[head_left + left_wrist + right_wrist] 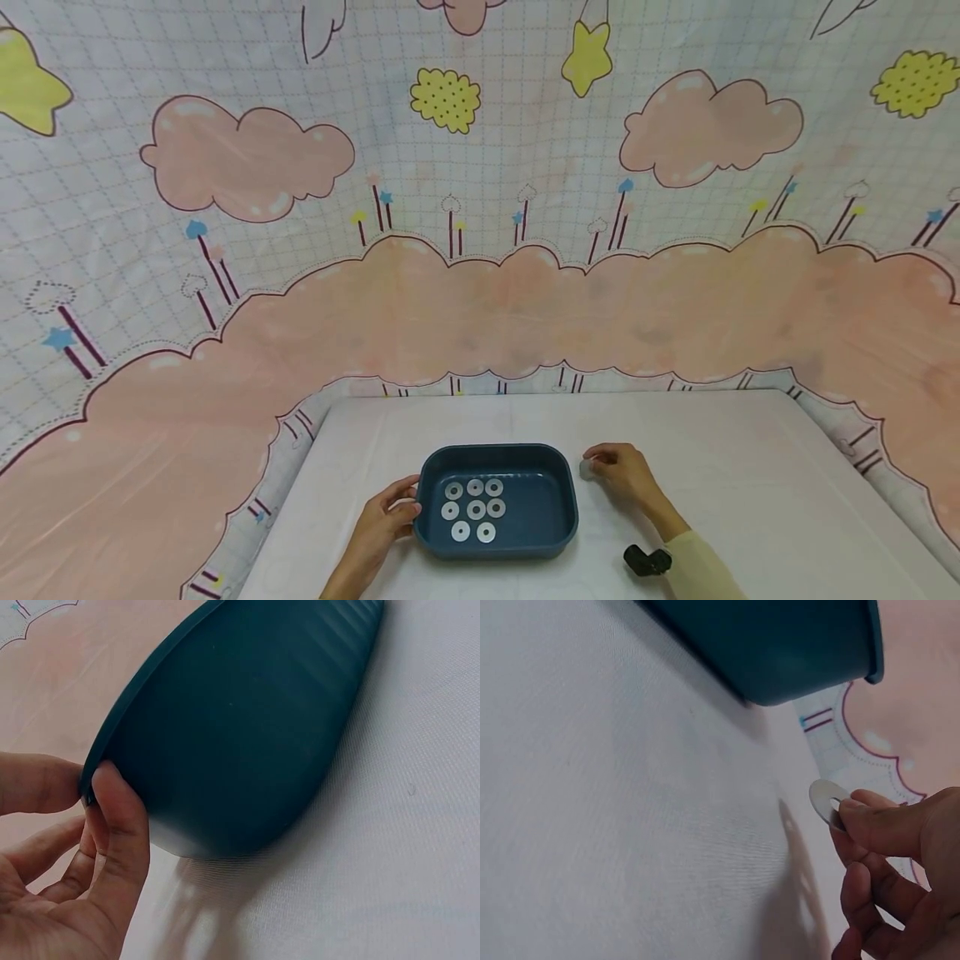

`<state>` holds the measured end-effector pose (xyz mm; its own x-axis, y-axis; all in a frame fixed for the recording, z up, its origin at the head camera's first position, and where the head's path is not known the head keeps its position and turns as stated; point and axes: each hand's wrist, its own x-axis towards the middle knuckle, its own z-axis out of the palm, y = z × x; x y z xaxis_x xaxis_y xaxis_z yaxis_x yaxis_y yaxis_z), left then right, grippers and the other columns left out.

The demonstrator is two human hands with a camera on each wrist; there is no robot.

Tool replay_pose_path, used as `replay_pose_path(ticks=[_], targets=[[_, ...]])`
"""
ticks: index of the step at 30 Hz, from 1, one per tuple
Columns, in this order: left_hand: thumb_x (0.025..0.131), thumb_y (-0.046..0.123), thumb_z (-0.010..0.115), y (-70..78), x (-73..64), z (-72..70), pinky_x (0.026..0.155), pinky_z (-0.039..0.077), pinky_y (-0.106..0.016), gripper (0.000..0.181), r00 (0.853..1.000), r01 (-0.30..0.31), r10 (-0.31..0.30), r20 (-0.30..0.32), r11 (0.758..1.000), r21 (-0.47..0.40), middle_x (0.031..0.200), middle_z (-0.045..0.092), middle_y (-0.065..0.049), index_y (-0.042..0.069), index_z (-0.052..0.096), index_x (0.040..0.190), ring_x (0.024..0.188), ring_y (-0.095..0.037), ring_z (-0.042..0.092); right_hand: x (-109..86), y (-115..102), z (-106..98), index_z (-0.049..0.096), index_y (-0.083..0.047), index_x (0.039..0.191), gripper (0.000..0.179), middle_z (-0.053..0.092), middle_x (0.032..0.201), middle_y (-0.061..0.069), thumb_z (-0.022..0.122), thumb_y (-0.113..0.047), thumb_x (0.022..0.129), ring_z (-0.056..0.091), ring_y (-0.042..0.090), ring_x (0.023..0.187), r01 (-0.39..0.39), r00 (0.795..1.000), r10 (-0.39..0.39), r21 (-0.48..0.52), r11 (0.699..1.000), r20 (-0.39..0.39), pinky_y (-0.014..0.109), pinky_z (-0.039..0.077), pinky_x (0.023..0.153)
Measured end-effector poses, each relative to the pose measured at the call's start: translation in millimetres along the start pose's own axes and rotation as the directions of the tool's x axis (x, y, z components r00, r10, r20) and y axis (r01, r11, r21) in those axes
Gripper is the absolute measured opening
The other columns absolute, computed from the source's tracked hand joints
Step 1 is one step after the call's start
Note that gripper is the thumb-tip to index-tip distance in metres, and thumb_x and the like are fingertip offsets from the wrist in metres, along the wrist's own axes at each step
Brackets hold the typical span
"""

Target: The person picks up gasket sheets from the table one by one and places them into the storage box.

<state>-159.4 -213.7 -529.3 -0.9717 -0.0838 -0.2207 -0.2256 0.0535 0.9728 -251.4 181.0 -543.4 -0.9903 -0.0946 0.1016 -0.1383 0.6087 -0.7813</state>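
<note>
A dark teal rectangular tray [536, 546] stands on the white table, with several flat metal washers [476, 509] laid out in rows on the left part of its floor. My left hand [382, 525] pinches the tray's left rim between thumb and fingers; the left wrist view shows the thumb [120, 817] against the outer wall. Just right of the tray, my right hand [626, 475] holds a single washer [825, 801] by its edge between thumb and forefinger. That washer is above the table surface, with the hand's shadow below it. The other right fingers are curled loosely.
The white table [720, 467] extends around the tray. A patterned cloth [480, 317] with clouds and stars hangs behind it and down its sides. A black device [647, 560] is worn at the right wrist, beside a pale yellow sleeve [697, 567].
</note>
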Motion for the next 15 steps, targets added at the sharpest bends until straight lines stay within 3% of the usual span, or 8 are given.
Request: replay_pose_path(ticks=[7,15], targets=[[0.091,0.002,0.059,-0.1,-0.1,0.8,0.072,0.055,-0.032,0.05,1.0,0.001,-0.001,-0.003,1.0,-0.001,0.11,0.052,-0.01,0.0,0.05,0.14,0.089,-0.019,0.059,-10.3,-9.6,-12.1,0.076,-0.009,0.094,0.011,0.074,0.096,0.007,0.07,-0.005,0.086,0.062,0.012,0.084,-0.059,0.998,0.06,0.066,0.996,-0.007,0.026,0.049,0.076],[0.091,0.002,0.059,0.3,-0.4,0.9,0.072,0.055,-0.032,0.05,1.0,-0.003,0.003,-0.002,1.0,0.004,0.111,0.051,-0.01,0.0,0.05,0.14,0.09,-0.019,0.058,-18.8,-20.4,-27.4,0.075,-0.008,0.099,0.014,0.073,0.102,0.01,0.068,-0.004,0.088,0.064,0.015,0.086,-0.072,0.997,0.073,0.091,0.993,-0.008,0.025,0.05,0.071]])
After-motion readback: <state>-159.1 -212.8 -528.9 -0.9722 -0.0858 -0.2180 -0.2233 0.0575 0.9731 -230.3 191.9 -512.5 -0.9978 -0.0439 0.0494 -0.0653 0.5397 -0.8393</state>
